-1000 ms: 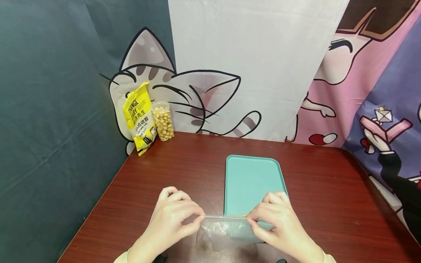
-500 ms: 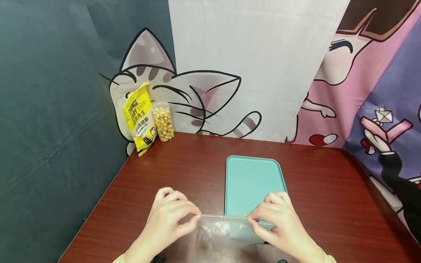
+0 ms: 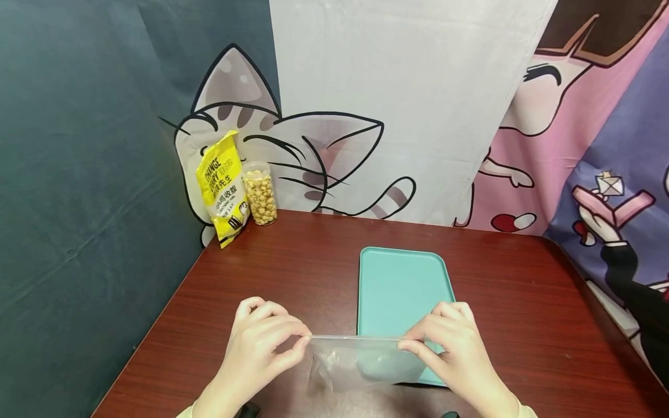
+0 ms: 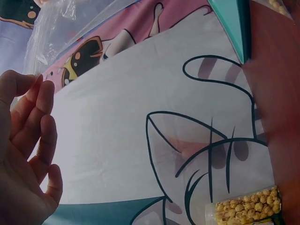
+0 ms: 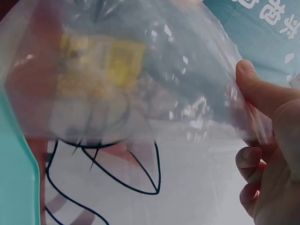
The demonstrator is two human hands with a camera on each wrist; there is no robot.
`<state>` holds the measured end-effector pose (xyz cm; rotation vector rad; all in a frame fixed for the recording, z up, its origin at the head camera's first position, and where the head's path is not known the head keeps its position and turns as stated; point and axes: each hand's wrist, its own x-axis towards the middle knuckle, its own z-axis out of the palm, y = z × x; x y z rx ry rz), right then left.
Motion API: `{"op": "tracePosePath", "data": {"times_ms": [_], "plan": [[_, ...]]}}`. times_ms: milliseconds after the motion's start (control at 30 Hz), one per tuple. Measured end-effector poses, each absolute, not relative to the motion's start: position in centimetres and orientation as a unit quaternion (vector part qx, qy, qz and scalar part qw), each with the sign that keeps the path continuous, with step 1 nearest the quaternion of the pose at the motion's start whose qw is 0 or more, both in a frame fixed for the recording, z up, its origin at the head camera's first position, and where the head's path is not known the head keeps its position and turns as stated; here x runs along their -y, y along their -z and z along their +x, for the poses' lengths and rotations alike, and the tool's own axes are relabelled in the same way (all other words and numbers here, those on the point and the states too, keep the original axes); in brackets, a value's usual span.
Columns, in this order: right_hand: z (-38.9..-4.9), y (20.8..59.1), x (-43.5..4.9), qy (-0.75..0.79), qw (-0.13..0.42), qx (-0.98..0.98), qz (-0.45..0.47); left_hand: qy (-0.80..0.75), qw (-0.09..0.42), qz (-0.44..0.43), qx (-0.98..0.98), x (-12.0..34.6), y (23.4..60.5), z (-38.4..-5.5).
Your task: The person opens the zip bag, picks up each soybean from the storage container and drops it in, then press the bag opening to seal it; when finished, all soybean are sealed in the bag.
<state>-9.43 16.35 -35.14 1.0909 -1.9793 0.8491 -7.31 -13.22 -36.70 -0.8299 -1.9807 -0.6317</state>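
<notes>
A clear plastic bag hangs between both hands in the head view, its top edge stretched nearly straight. My left hand pinches the left end of that edge between thumb and forefinger. At the other end, my right hand pinches it, thumb on the near side. The bag looks flat, and the background shows through it. Up close in the right wrist view, the plastic is wrinkled, with the right thumb pressed on its edge. The left wrist view shows the left fingers with plastic above them.
A teal tray lies on the brown table, partly behind the bag and right hand. At the far left corner stand a yellow snack packet and a clear cup of popcorn. Printed cloth hangs behind the table.
The hands have moved apart, the left leftward and the right slightly rightward, drawing the bag's top edge out longer. The bag has risen slightly, and more of the tray's near edge shows.
</notes>
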Motion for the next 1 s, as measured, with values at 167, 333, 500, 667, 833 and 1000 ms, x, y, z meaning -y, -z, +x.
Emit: {"op": "tracePosePath", "data": {"times_ms": [167, 333, 500, 667, 833, 1000], "plan": [[-9.4, 34.8, -16.8, -0.335, 0.365, 0.765, 0.410, 0.257, 0.453, -0.314, 0.794, 13.5, 36.4, -7.5], [-9.7, 34.3, -16.7, -0.342, 0.393, 0.752, 0.405, 0.277, 0.462, -0.288, 0.792, 13.7, 35.8, -7.8], [-10.1, 33.6, -16.3, -0.361, 0.410, 0.736, 0.400, 0.337, 0.453, -0.271, 0.779, 13.6, 35.2, -8.0], [-10.3, 33.2, -16.1, -0.375, 0.412, 0.733, 0.391, 0.405, 0.399, -0.255, 0.782, 13.1, 35.0, -7.7], [-10.4, 32.9, -15.9, -0.389, 0.425, 0.722, 0.383, 0.458, 0.320, -0.245, 0.792, 12.4, 35.1, -7.3], [-10.6, 32.3, -15.7, -0.399, 0.447, 0.711, 0.368, 0.482, 0.221, -0.249, 0.811, 12.4, 35.8, -7.3]]}}
